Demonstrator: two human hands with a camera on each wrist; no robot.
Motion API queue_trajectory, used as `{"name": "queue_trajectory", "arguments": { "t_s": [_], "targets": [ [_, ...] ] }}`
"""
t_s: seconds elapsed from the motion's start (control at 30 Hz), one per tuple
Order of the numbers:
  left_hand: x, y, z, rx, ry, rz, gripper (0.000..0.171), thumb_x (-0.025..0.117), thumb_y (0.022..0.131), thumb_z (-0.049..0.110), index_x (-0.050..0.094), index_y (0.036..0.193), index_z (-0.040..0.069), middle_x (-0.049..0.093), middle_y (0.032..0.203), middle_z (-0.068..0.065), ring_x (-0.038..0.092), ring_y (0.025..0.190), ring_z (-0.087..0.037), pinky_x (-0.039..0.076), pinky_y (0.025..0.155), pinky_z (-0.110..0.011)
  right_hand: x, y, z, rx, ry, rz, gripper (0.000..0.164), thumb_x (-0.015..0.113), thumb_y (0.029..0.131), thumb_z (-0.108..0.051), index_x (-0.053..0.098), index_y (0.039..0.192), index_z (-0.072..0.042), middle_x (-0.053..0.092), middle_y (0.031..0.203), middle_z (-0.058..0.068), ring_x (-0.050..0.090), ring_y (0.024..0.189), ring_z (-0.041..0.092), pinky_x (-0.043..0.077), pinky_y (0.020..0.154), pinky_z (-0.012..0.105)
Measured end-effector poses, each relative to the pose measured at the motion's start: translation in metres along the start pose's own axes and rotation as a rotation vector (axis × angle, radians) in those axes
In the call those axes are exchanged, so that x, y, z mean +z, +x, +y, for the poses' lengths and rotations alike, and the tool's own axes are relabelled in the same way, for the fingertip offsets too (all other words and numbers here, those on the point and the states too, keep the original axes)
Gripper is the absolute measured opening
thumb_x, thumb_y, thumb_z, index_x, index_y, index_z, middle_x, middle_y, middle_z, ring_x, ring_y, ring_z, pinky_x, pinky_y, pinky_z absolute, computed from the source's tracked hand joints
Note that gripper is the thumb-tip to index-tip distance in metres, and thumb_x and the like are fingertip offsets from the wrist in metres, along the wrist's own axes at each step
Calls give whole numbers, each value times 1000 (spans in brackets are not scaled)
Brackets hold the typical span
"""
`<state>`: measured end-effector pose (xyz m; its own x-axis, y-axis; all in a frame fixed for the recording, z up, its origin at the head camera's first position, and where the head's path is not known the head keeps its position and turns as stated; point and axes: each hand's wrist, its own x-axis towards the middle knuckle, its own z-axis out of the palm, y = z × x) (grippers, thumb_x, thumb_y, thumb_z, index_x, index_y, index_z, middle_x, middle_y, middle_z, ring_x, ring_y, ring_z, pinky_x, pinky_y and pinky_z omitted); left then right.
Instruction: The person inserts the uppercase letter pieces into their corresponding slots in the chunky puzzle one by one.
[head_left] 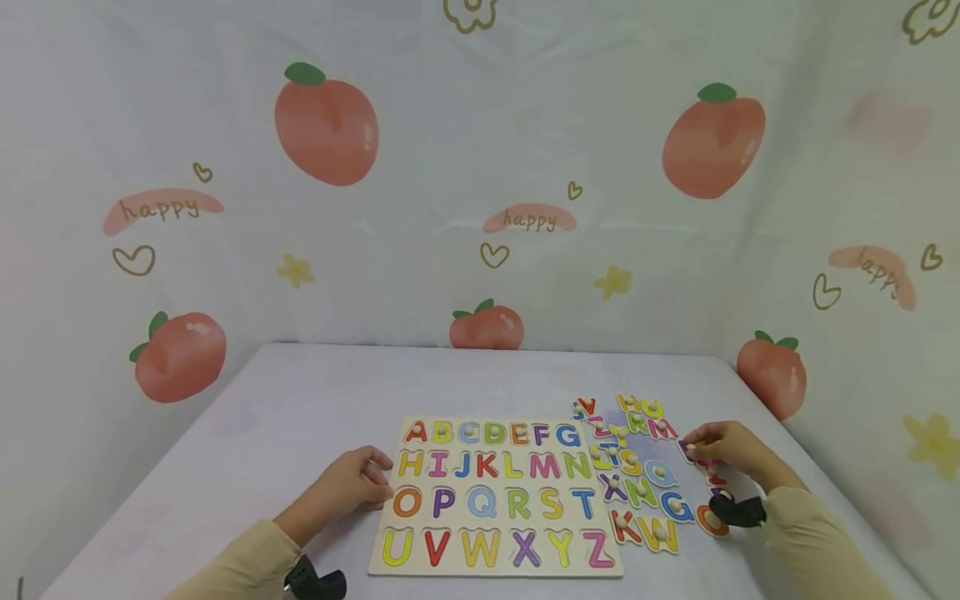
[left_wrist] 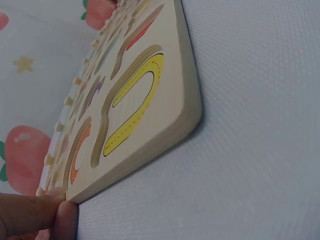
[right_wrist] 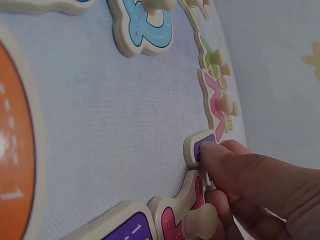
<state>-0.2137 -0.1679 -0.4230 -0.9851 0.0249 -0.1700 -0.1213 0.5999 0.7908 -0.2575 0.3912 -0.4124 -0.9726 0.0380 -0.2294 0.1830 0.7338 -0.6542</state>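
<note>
Hands were seen at both sides of a flat alphabet board (head_left: 427,518) in the head view. Its left edge was pinched by the left hand (head_left: 347,487), while at the far right a purple letter piece (head_left: 684,448) was held by the fingertips of the right hand (head_left: 731,454). The board was laid on the white desk (head_left: 322,392), and loose letter pieces (head_left: 658,535) were gathered just beside its right edge, the purple one being at the outer side of that cluster. Several letters in the board's top row were fitted with small knobs.

In the left wrist view, the left thumb was rested on the board's upper face, with a finger set against the edge. A recess printed with a yellow U (left_wrist: 155,75) was left uncovered near the corner. The board was judged stiff and best steadied by its rim, where no recess would be blocked.

In the right wrist view, the purple piece was covered partly by the right thumb; whether its knob was gripped, or the piece raised, could not be told. Close beside it, a pinkish-red piece (right_wrist: 170,225) was topped by a pale knob (right_wrist: 200,222), and a blue piece (right_wrist: 135,30) was placed well apart. Such pieces were judged light, rigid and sturdy, but smooth-faced and liable to slip if taken by their thin rims; the surest hold was thought to be offered by the knob.
</note>
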Motion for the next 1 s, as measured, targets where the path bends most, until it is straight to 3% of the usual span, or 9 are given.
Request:
{"name": "queue_trajectory", "arguments": {
  "t_s": [0.4,0.63,1.0],
  "targets": [
    [0,-2,3,-8,14,1,36,77,76,1,59,108,-2,59,78,-7,58,63,-15,53,60,-27,-6,-3,-5,-13,-16,3,24,70,87,-13,66,104,3,65,88,2,53,80,19,45,68,29],
    [0,-1,3,-10,8,0,37,77,76,0,58,108,-3,58,78,-7,58,62,-14,53,59,-28,-15,-5,-13,-44,-14,22,30,70,88,-18,66,107,4,69,94,4,58,84,18,53,76,34],
    [-1,3,-3,-4,9,-30,38,77,77,2,58,109,-3,59,78,-7,58,63,-14,53,59,-26,-4,-3,-48,-152,44,91,41,68,90,-32,64,114,1,69,106,11,60,97,29,52,85,42]
  ]
}}
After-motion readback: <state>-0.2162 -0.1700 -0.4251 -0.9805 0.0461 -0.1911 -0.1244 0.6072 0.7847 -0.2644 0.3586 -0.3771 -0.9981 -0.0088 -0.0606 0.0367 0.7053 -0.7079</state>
